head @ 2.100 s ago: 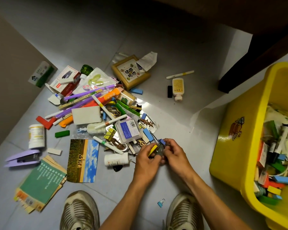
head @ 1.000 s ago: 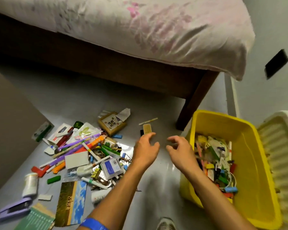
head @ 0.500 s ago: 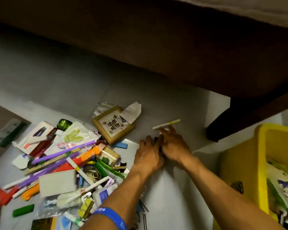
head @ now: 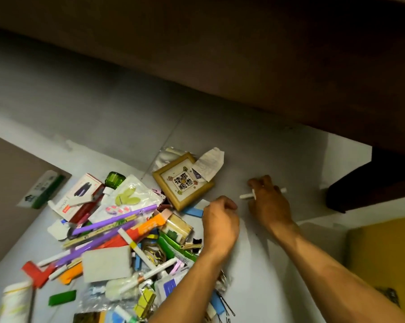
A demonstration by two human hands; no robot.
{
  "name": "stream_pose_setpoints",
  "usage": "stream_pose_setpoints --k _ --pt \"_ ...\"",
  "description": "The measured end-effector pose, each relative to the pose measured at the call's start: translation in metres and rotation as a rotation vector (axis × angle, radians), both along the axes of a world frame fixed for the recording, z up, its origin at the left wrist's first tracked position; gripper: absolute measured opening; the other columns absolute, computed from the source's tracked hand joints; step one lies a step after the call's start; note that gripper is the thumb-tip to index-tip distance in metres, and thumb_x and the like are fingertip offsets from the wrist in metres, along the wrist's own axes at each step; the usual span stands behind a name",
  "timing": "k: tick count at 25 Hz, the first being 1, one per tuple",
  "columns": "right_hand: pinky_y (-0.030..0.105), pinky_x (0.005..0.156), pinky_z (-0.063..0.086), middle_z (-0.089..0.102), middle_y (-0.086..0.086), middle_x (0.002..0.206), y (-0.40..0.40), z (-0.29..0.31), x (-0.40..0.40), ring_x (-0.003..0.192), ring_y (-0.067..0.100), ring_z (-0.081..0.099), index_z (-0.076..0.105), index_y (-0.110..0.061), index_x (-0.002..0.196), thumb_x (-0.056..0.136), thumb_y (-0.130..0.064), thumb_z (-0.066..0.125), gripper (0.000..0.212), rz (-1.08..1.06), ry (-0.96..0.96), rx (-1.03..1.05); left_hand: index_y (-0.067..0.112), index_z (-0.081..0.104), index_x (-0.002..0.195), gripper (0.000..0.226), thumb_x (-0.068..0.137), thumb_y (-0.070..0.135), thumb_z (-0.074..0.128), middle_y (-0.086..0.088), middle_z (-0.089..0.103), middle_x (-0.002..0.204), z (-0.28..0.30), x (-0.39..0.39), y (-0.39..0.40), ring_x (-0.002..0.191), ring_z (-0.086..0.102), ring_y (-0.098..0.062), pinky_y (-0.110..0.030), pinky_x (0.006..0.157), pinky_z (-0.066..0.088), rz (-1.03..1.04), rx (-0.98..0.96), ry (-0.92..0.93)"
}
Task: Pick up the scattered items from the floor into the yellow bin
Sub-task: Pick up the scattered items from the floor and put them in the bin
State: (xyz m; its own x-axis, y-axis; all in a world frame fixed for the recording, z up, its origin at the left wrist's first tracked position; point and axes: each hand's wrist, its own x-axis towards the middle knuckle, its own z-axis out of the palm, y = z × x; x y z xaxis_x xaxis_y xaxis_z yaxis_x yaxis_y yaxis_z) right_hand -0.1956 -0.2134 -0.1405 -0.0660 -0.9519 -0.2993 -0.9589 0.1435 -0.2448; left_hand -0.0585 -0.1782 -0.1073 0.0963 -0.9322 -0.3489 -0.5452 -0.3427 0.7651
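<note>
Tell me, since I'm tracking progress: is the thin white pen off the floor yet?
Cannot tell: the right hand fingers curl over the thin white pen, hiding any lift.

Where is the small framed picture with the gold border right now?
In the head view the framed picture lies flat on the floor at the far edge of the pile, just beyond the left hand, with a crumpled paper slip overlapping its far right corner.

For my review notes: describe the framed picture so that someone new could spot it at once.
Look to the far edge of the floor clutter, toward the dark bed frame. The framed picture lies flat there, beyond the left hand. It alone has a gold-brown square frame around a white panel with dark characters.
</note>
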Motion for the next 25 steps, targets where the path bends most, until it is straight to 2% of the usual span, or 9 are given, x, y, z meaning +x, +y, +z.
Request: stream_pose_setpoints --k 2,4,6,9,14,18,21,23,25 --pt "0.034 0.07 0.046 0.044 0.005 0.129 0.004 -0.004 0.002 0.102 0.031 0.053 0.051 -0.024 0.119 0.092 -0.023 0.057 0.028 -0.021 -0.001 -0.018 0.019 0.065 0.069 0.031 0.084 0.001 0.047 0.01 0.063 0.071 0.011 0.02 -0.018 0.067 0.054 0.001 -0.014 0.056 0.041 0.239 0.007 0.118" --pt "0.035 0.072 0.048 0.048 0.005 0.127 0.008 -0.002 0.002 0.099 0.028 0.056 0.05 -0.023 0.117 0.094 -0.028 0.055 0.024 -0.018 0.012 -0.022 0.025 0.063 0.074 0.022 0.091 0.02 0.05 0.009 0.067 0.082 0.019 0.051 -0.046 0.072 0.059 -0.002 -0.02 0.058 0.047 0.36 -0.04 0.088" --pt "0.033 0.07 0.046 0.052 0.004 0.121 0.008 0.002 0.003 0.093 0.026 0.057 0.047 -0.021 0.119 0.096 -0.03 0.053 0.026 -0.056 -0.015 -0.027 0.03 0.059 0.091 0.018 0.09 0.047 0.054 0.004 0.064 0.097 0.019 0.089 -0.077 0.078 0.061 -0.012 -0.03 0.068 0.052 0.275 -0.073 -0.18" --pt "0.029 0.065 0.042 0.058 0.0 0.105 0.0 0.009 0.013 0.079 0.018 0.054 0.043 -0.025 0.12 0.094 -0.031 0.056 0.029 -0.118 -0.108 -0.044 0.028 0.044 0.128 0.07 0.074 0.066 0.068 -0.005 0.052 0.114 0.003 0.134 -0.112 0.092 0.061 -0.028 -0.036 0.072 0.05 0.002 0.126 -0.526" --pt "0.036 0.081 0.051 0.045 0.006 0.131 -0.02 0.015 0.031 0.109 0.03 0.056 0.04 -0.025 0.136 0.091 -0.031 0.061 0.049 -0.068 -0.117 0.125 0.033 0.048 0.11 0.069 0.058 0.058 0.084 0.007 0.065 0.099 -0.017 0.129 -0.104 0.069 0.062 -0.009 -0.025 0.056 0.048 -0.044 0.256 -0.25" --pt "0.031 0.076 0.051 0.05 0.003 0.129 -0.009 0.007 0.035 0.107 0.026 0.057 0.047 -0.03 0.127 0.089 -0.036 0.066 0.043 -0.176 -0.24 -0.048 0.029 0.042 0.112 0.077 0.055 0.055 0.088 0.007 0.061 0.092 -0.023 0.117 -0.09 0.08 0.066 -0.02 -0.034 0.064 0.057 0.004 0.324 -0.164" --pt "0.033 0.093 0.049 0.041 -0.004 0.146 -0.034 0.008 0.031 0.125 0.022 0.048 0.039 -0.039 0.142 0.089 -0.024 0.067 0.062 -0.036 -0.459 -0.083 0.022 0.056 0.097 0.06 0.056 0.055 0.087 0.0 0.072 0.086 -0.024 0.113 -0.086 0.071 0.071 -0.024 -0.041 0.067 0.061 0.009 0.408 -0.116" --pt "0.029 0.094 0.043 0.044 -0.009 0.147 -0.038 0.006 0.042 0.128 0.019 0.048 0.048 -0.038 0.139 0.092 -0.033 0.062 0.05 0.132 -0.402 0.067 0.022 0.059 0.092 0.056 0.057 0.056 0.087 -0.003 0.074 0.082 -0.022 0.113 -0.081 0.068 0.072 -0.026 -0.043 0.066 0.062 0.02 0.434 -0.099" --pt "0.029 0.09 0.045 0.054 -0.008 0.138 -0.026 -0.004 0.047 0.12 0.019 0.055 0.059 -0.031 0.129 0.095 -0.042 0.056 0.036 0.104 -0.325 0.097 0.019 0.064 0.095 0.057 0.057 0.056 0.086 -0.004 0.075 0.084 -0.02 0.113 -0.076 0.07 0.073 -0.027 -0.043 0.07 0.061 -0.005 0.457 -0.092"
